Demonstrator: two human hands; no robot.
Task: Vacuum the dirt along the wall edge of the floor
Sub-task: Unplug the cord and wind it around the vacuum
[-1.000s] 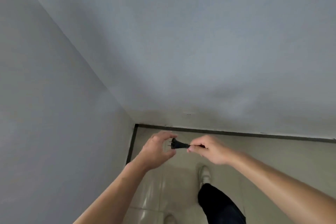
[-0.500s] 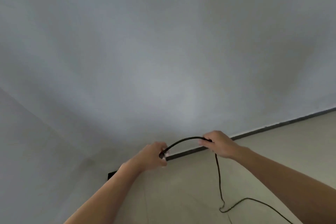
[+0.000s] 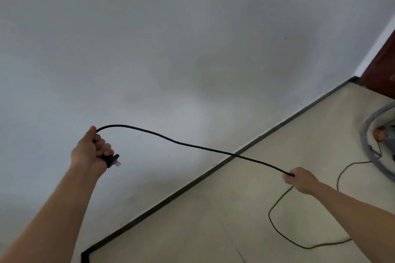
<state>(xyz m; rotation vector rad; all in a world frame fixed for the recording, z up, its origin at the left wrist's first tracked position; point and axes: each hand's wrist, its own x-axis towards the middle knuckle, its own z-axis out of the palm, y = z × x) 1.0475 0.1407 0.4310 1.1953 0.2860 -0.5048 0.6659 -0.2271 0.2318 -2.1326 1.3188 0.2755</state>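
**Step in hand:** setup, as I judge it. You hold the thin black power cord [image 3: 192, 145] strung between your two hands. No vacuuming of the wall edge has begun.

**Next move:** probably getting the plug into a socket. None is in view, so you will have to look for one. Mind the slack looped on the beige tiled floor [image 3: 235, 209] beyond your right hand.

**Left hand** [image 3: 92, 149]: raised before the pale grey-white wall [image 3: 171, 38], clenched in a fist round the cord's end. The black plug with pale metal pins [image 3: 112, 159] juts out below your little finger.

**Right hand** [image 3: 300, 179]: lower, over the floor, fingers closed on the cord further along.

**Vacuum:** a grey ribbed hose [image 3: 366, 134] and part of the machine lie on the floor at the right edge, well apart from both hands. The cord trails toward them.

**Wall edge:** the black skirting strip [image 3: 213, 168] runs where wall meets floor. Any dirt along it is too small to make out.
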